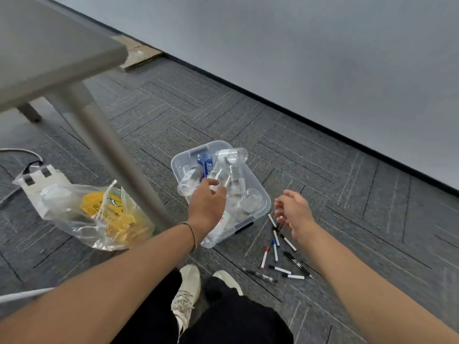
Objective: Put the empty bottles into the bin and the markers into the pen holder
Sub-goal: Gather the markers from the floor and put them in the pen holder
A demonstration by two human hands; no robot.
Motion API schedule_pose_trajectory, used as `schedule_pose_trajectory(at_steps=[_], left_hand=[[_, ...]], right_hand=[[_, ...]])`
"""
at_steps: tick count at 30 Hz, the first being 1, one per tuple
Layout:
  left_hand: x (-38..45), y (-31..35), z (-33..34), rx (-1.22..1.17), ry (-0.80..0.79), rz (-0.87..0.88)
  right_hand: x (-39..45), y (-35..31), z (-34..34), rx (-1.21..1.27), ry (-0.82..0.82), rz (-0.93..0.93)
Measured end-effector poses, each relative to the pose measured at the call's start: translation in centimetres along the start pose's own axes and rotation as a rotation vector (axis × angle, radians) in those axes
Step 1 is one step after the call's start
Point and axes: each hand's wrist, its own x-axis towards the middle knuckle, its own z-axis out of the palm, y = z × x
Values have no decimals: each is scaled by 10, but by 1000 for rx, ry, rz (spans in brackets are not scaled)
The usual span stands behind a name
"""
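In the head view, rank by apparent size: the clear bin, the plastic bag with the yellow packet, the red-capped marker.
1. Plastic bag and clear bin: they look close in extent, and the left hand hides part of the bin, so I won't rank them.
2. Red-capped marker: by far the smallest.

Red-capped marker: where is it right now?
Head view: the red-capped marker lies on the carpet among the loose markers, right of the clear bin, beside a blue-capped marker, below the right hand.
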Motion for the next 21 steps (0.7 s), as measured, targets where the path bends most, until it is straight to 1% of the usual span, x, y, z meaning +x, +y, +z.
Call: schedule_pose_trajectory(at_steps=[5,11,13,17,18,20,21], left_hand=[[-43,-18,42,105,-123,43],[-66,-46,88,416,-330,82],[-67,-54,103,491,-385,69],[-47,-87,143,540,-428,-14],[-40,-100,155,550,-439,-38],[-28,-126,178,574,-456,-92],[-22,-138,190,596,-470,-117]], right_hand=[[-19,46,-51,-19,65,86],[-8,98,-92,-136,86,155],[3,111,-97,-255,55,149],[40,133,-102,-747,-139,55],[49,137,-102,-836,-172,52],[73,151,-100,-896,-199,66],[85,159,-98,-894,-180,77]])
